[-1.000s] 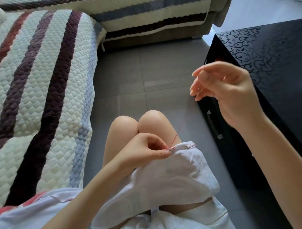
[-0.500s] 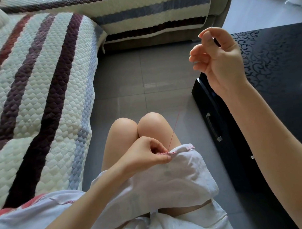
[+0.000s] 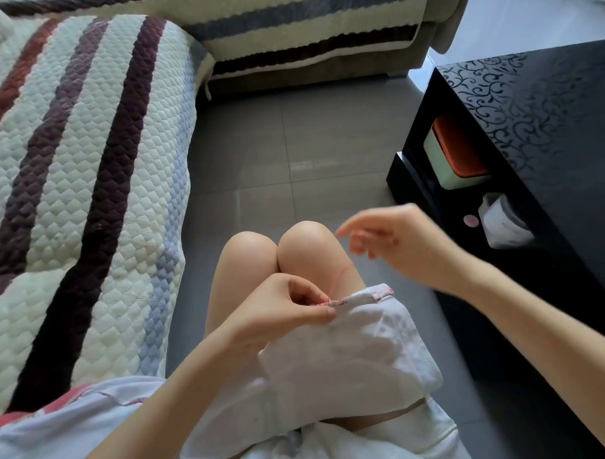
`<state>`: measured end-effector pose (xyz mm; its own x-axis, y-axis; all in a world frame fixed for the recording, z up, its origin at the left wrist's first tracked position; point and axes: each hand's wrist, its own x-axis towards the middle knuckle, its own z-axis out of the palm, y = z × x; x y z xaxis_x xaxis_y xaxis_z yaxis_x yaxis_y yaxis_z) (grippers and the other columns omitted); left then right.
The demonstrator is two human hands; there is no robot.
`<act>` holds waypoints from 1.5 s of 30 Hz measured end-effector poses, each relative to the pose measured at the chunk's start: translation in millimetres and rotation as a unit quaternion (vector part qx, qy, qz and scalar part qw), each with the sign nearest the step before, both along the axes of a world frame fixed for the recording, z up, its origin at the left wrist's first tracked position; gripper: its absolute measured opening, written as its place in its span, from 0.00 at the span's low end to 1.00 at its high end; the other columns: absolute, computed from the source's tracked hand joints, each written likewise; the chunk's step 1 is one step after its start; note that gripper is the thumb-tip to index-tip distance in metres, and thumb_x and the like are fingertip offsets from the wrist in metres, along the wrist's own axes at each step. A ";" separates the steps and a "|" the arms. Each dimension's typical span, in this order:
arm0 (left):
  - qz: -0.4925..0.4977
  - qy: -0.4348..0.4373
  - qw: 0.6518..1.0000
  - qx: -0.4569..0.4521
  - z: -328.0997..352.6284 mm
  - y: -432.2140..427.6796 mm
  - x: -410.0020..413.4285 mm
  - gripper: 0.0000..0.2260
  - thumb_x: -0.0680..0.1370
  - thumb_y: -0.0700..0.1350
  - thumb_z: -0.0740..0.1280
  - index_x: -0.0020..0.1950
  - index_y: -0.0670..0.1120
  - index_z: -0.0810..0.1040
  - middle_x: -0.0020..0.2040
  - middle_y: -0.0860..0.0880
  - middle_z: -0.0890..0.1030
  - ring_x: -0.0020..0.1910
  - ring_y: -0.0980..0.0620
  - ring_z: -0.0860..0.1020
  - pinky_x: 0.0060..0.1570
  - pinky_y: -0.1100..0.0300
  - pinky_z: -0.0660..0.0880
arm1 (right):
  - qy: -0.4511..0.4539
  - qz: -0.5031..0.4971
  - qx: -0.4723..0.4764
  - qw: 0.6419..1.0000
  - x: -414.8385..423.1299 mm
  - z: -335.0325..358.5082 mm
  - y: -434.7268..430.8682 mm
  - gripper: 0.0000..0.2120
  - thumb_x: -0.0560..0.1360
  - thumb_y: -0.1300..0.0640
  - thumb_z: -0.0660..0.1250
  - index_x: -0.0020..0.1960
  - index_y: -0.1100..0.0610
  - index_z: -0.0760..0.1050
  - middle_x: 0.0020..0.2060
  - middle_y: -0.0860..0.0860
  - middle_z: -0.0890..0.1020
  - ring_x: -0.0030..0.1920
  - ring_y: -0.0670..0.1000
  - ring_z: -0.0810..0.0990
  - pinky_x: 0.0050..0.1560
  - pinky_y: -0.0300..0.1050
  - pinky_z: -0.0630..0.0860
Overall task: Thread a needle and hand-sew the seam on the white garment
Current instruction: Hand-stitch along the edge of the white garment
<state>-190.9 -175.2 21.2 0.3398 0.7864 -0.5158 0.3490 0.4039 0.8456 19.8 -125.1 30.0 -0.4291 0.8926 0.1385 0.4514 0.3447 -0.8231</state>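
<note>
quilted sofa cover (image 3: 70, 203) at 9 o'clock of the lap, backdrop only

left hand (image 3: 283, 316) dead centre: thumb and forefinger pressed together, fingers (image 3: 317, 313) pinching the edge of the white garment (image 3: 350, 358), which lies draped over the thighs. the pinch sits right at the stitch point; my read is that it keeps the fold flat and gives the thread something to pull against

seam (image 3: 361, 297) runs from that pinch toward 3 o'clock, pinkish stitching along it

red thread (image 3: 337, 278) leaves the cloth at the pinch and arcs toward 1 o'clock, slack, not taut

right hand (image 3: 390, 240) at 2 o'clock of the pinch, above the right knee, motion-blurred: forefinger out, others loosely curled. can't tell whether it pinches anything, needle not visible. the thread heads its way, so it probably has the needle, judgement only

black table (image 3: 548, 135) at 3 o'clock, close to the right arm, orange-topped box (image 3: 456, 155) on its lower shelf

risk: the slack loop could snag or knot on the next pull
</note>
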 end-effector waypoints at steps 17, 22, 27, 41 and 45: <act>-0.040 0.005 0.999 0.003 2.8 6.9 -2.9 0.10 0.72 0.38 0.75 0.32 0.51 0.84 0.32 0.54 0.82 0.33 0.60 0.77 0.40 0.67 0.72 | -0.088 0.081 0.117 0.986 -2.3 -29.5 -38.0 0.14 0.76 0.58 0.58 0.40 0.58 0.81 0.33 0.48 0.80 0.34 0.51 0.75 0.37 0.36 0.70; -0.044 0.004 0.999 0.002 4.2 7.3 -4.2 0.10 0.72 0.39 0.74 0.33 0.51 0.84 0.33 0.53 0.82 0.34 0.59 0.77 0.40 0.66 0.72 | -0.080 0.083 0.098 0.989 -3.9 -28.4 -39.1 0.13 0.75 0.60 0.58 0.41 0.58 0.82 0.33 0.48 0.80 0.35 0.48 0.73 0.37 0.35 0.70; -0.047 -0.007 0.999 0.000 4.9 6.4 -4.3 0.12 0.73 0.37 0.73 0.33 0.51 0.84 0.33 0.53 0.82 0.34 0.60 0.77 0.39 0.68 0.72 | -0.083 0.076 0.081 0.990 -2.8 -29.6 -40.6 0.11 0.70 0.69 0.63 0.41 0.58 0.82 0.33 0.47 0.81 0.35 0.47 0.74 0.37 0.38 0.71; -0.048 -0.067 0.996 -0.029 7.0 3.9 -5.1 0.11 0.72 0.36 0.73 0.33 0.50 0.85 0.33 0.52 0.81 0.33 0.60 0.76 0.38 0.70 0.72 | -0.019 0.070 -0.045 0.996 -1.4 -27.6 -45.0 0.08 0.73 0.63 0.65 0.46 0.59 0.83 0.37 0.47 0.83 0.37 0.47 0.78 0.40 0.41 0.75; -0.050 -0.075 0.995 -0.049 7.8 2.2 -3.4 0.01 0.67 0.45 0.74 0.36 0.50 0.85 0.35 0.50 0.82 0.36 0.56 0.76 0.41 0.63 0.72 | 0.010 0.070 -0.054 0.996 -3.4 -27.4 -46.1 0.07 0.74 0.62 0.65 0.46 0.60 0.83 0.39 0.47 0.84 0.39 0.45 0.80 0.41 0.38 0.76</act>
<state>-194.2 -173.0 28.9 0.4925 0.6931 -0.5263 0.2638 0.4574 0.8492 16.4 -171.3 2.5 -0.5494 0.8338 0.0548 0.3883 0.3128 -0.8668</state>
